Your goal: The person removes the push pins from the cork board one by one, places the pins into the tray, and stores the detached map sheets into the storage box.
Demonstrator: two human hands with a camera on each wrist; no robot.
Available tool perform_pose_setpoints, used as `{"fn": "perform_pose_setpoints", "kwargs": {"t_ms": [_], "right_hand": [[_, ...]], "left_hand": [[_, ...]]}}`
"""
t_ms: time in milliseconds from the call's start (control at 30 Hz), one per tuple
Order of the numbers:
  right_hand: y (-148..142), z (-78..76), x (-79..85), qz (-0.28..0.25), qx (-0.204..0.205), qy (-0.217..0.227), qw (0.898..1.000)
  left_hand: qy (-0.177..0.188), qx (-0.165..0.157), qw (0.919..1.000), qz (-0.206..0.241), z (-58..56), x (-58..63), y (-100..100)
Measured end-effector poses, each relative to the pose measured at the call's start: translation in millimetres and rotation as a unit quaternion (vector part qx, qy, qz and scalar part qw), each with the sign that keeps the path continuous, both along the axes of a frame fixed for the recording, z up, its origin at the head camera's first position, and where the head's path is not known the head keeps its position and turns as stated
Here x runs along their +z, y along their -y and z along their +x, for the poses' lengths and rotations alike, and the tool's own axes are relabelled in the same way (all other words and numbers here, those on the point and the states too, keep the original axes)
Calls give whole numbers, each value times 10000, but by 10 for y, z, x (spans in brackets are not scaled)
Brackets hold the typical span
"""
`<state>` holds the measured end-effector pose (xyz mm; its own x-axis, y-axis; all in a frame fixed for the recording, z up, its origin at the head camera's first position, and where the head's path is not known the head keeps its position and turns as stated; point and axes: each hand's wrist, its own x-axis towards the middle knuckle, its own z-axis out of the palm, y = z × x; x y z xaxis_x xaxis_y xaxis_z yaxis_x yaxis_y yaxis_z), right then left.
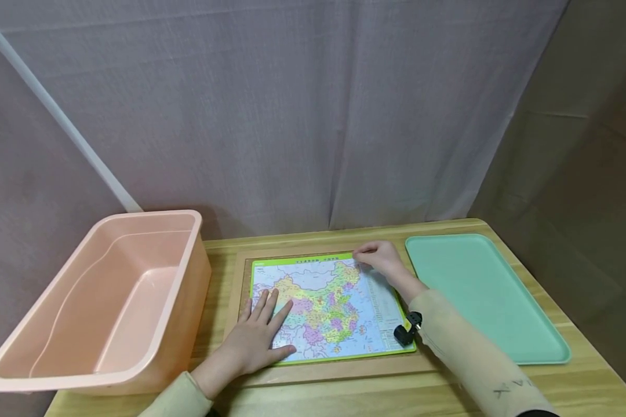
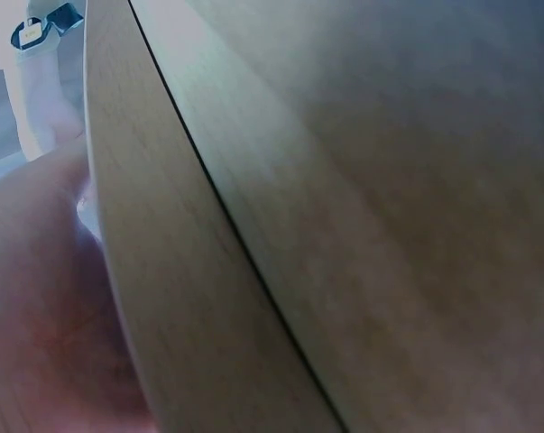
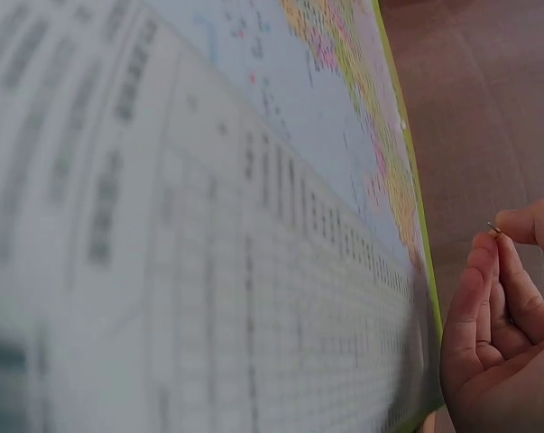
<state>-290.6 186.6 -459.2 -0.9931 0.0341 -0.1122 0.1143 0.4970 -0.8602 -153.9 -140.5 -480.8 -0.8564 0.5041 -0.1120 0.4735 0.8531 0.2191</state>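
Note:
A map of China with a green border (image 1: 323, 313) lies on a wood-framed board (image 1: 339, 373). My left hand (image 1: 255, 339) rests flat on the map's left part, fingers spread and pointing away from me. At the map's top right corner is my right hand (image 1: 383, 259), its thumb and fingertips pinching a tiny metal pin (image 3: 494, 229). Only a sliver of the pin shows between the fingertips in the right wrist view; the rest is hidden. The left wrist view shows part of the left hand (image 2: 46, 298) close to pale wood.
To the left stands a deep pink plastic tub (image 1: 188, 289), rising well above the table (image 1: 271, 399). A flat mint-green tray (image 1: 490, 295) lies on the right, beside the right forearm. Grey cloth (image 1: 292, 116) hangs behind the table.

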Motion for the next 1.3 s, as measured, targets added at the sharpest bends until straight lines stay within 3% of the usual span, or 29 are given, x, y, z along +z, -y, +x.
{"fn": "perform_pose_setpoints", "kwargs": {"t_ms": [267,900,1300], "right_hand": [[-152,-34,1,-28,14,37,10000],[-588,-57,52,-508,-405,26,9979],[-896,10,71,-567,-482,5,9972]], "left_hand": [[9,38,10000,4,-6,-6,19],[-20,37,10000,6,-9,-7,26],[-41,35,10000,-40,-9,-6,30]]}}
